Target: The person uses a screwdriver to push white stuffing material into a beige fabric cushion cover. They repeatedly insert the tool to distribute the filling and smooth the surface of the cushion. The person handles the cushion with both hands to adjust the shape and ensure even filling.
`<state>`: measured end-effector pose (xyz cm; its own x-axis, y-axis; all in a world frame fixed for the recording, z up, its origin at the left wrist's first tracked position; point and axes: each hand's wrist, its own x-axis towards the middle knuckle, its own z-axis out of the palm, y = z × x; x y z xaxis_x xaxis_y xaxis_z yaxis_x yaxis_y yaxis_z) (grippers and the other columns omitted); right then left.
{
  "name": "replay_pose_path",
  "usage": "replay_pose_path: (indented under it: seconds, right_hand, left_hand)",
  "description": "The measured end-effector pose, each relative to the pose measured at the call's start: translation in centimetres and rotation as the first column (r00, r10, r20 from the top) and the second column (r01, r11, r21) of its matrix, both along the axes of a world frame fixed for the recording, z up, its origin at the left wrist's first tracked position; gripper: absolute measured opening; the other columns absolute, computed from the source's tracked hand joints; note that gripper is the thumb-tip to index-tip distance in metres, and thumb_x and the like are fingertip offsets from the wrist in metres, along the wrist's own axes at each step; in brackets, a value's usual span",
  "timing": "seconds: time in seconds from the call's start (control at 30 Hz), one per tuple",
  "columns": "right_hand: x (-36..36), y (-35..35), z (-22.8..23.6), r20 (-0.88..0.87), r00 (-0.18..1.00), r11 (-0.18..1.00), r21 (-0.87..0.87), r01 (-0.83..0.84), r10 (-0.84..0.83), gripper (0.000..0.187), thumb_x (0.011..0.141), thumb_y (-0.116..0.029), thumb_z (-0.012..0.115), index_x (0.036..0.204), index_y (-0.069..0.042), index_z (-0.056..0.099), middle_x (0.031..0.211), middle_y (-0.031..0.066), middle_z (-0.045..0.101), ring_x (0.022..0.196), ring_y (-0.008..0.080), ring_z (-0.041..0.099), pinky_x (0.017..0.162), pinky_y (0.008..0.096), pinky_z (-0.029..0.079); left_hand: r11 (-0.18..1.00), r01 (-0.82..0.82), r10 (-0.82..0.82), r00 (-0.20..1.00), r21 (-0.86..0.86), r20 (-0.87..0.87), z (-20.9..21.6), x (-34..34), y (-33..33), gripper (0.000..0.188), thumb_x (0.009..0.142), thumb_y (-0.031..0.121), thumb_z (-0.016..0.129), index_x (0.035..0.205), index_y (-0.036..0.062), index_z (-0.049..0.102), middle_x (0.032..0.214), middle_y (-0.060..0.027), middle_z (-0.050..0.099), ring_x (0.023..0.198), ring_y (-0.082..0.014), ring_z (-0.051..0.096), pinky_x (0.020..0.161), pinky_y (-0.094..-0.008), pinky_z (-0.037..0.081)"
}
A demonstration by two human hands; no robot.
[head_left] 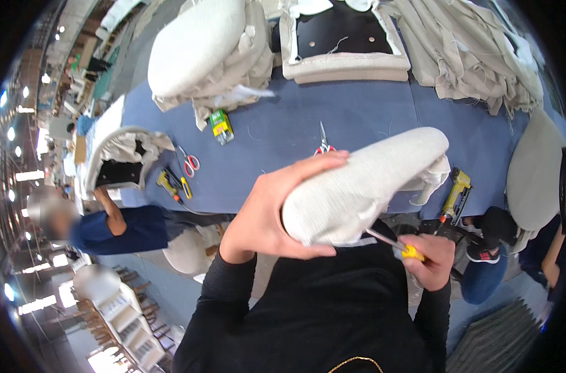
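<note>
Head view: a pale, ribbed fabric-covered cushion (pixel 367 183) is held up at the near edge of a blue-grey table (pixel 264 168), in front of a person in black. The left hand (pixel 261 205) grasps its rounded left end, digits spread on either side. The right hand (pixel 433 261) is clenched around the yellow handle of a screwdriver (pixel 412 252); the metal shaft reaches the cushion's lower edge, though whether its tip goes under the fabric cannot be told. Red-handled scissors (pixel 323 148) lie just beyond the cushion. A yellow staple gun (pixel 458 188) lies to its right. Across the table sit stacked pale covered pieces (pixel 199 56) and, farther right, heaped fabric (pixel 469 56).
</note>
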<state>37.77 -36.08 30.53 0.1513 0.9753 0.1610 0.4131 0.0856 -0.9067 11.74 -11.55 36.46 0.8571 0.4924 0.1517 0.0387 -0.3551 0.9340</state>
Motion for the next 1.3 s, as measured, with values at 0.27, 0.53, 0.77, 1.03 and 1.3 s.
replay_pose_path:
  seconds: [0.27,0.53,0.77,1.03,1.3]
  right_hand:
    - [2.4,-2.2,3.1,0.039,0.988,0.987,-0.063,-0.149,0.151,0.043,0.085,-0.036,0.089,0.108,0.000,0.081,0.074,0.0128,0.074,0.059,0.0224,0.073,0.054,0.0279,0.055]
    - [3.3,-1.7,7.4,0.082,0.976,0.968,-0.168,-0.187,0.203,0.046,0.085,-0.036,0.091,0.115,-0.002,0.081,0.075,0.0104,0.074,0.059,0.0203,0.073,0.052,0.0277,0.052]
    - [4.3,-1.4,8.9,0.024,0.960,0.918,-0.300,-0.259,0.278,0.047,0.087,-0.035,0.090,0.120,-0.003,0.081,0.076,0.0105,0.075,0.059,0.0197,0.073,0.052,0.0275,0.052]
    - [6.6,-1.8,6.2,-0.319,0.905,0.878,-0.296,-0.377,0.281,0.046,0.088,-0.030,0.089,0.115,0.006,0.080,0.069,0.0124,0.071,0.056,0.0200,0.071,0.051,0.0268,0.046]
    - [5.5,-0.4,8.8,-0.295,0.891,0.823,-0.363,-0.438,0.344,0.043,0.091,-0.025,0.087,0.120,0.005,0.079,0.071,0.0110,0.071,0.057,0.0180,0.071,0.052,0.0268,0.047]
  left_hand:
    - [0.993,0.086,-0.090,0.995,0.083,0.049,0.0,1.2,-2.8,0.090,0.065,0.037,0.094,0.142,-0.0010,0.065,0.147,-0.0245,0.065,0.137,-0.0427,0.063,0.113,-0.0482,0.051]
    - [0.989,0.094,-0.105,0.990,0.112,0.095,-0.4,2.2,-3.5,0.087,0.067,0.038,0.093,0.140,-0.0024,0.066,0.143,-0.0258,0.066,0.131,-0.0464,0.066,0.108,-0.0506,0.054]
    - [0.985,0.126,-0.136,0.988,0.120,0.076,-0.5,2.6,-3.4,0.088,0.068,0.039,0.093,0.138,-0.0063,0.066,0.142,-0.0296,0.066,0.130,-0.0483,0.066,0.108,-0.0533,0.054]
    - [0.988,0.131,-0.138,0.986,0.082,0.093,-0.8,2.5,-3.1,0.089,0.069,0.041,0.093,0.139,-0.0067,0.066,0.144,-0.0297,0.065,0.132,-0.0482,0.065,0.108,-0.0534,0.053]
    - [0.982,0.134,-0.144,0.987,0.130,0.074,-0.7,2.8,-3.5,0.082,0.072,0.037,0.092,0.137,-0.0067,0.068,0.143,-0.0275,0.067,0.131,-0.0464,0.066,0.107,-0.0536,0.053]
